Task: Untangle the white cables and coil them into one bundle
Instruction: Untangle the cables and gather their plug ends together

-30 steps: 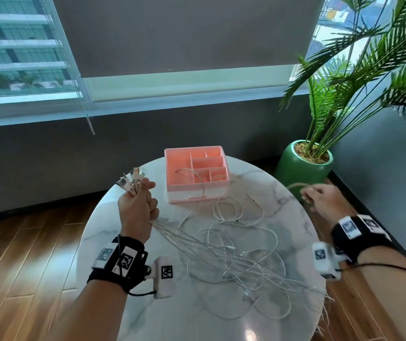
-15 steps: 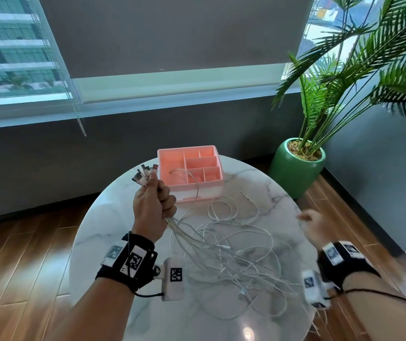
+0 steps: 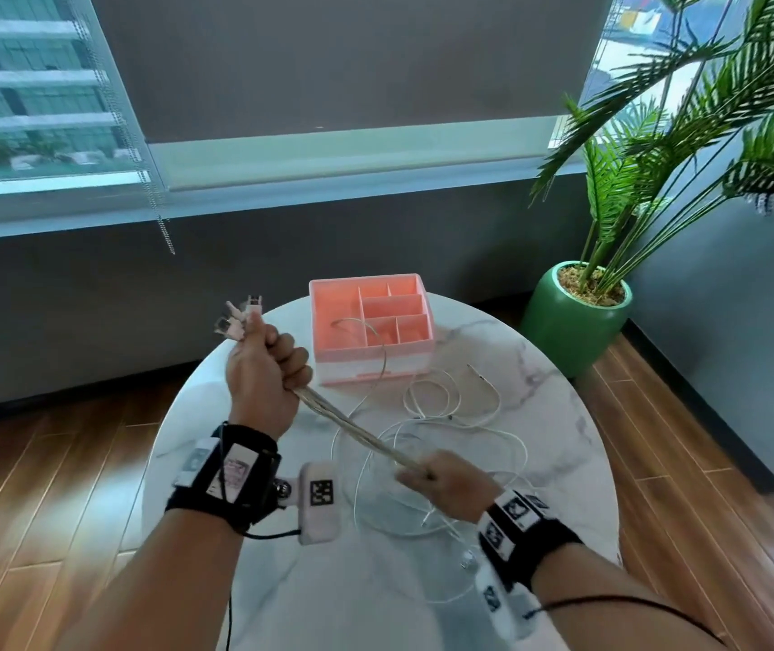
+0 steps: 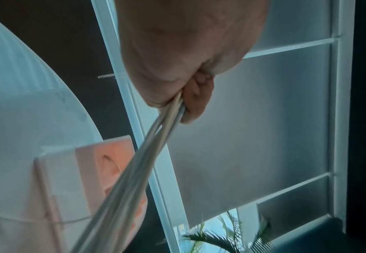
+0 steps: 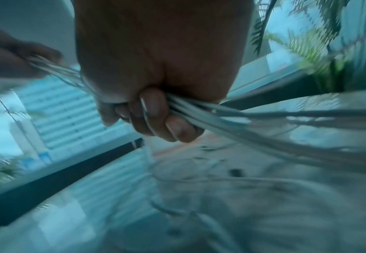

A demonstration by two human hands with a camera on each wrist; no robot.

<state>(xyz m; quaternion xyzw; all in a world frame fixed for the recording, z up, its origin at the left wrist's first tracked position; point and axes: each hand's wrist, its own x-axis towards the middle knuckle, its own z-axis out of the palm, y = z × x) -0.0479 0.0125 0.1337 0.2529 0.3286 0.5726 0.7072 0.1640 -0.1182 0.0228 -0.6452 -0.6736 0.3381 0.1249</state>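
Several white cables [image 3: 356,429] run taut as one strand between my two hands above the round marble table [image 3: 558,415]. My left hand [image 3: 265,368] is raised in a fist around them, with their plug ends [image 3: 239,319] sticking out above it. The left wrist view shows the cables [image 4: 147,154] leaving that fist. My right hand [image 3: 441,483] grips the same strand lower and nearer to me; in the right wrist view its curled fingers [image 5: 153,109] close round the cables [image 5: 221,116]. The rest of the cables [image 3: 450,406] lies in loose tangled loops on the table.
A pink divided organiser box [image 3: 371,328] stands at the table's far side, with one cable loop draped into it. A palm in a green pot [image 3: 577,317] stands on the wooden floor at the right. A dark wall and window lie behind.
My right hand came in from the table's right edge and took hold of the cable strand below my left hand. The strand is now pulled straight between both hands.
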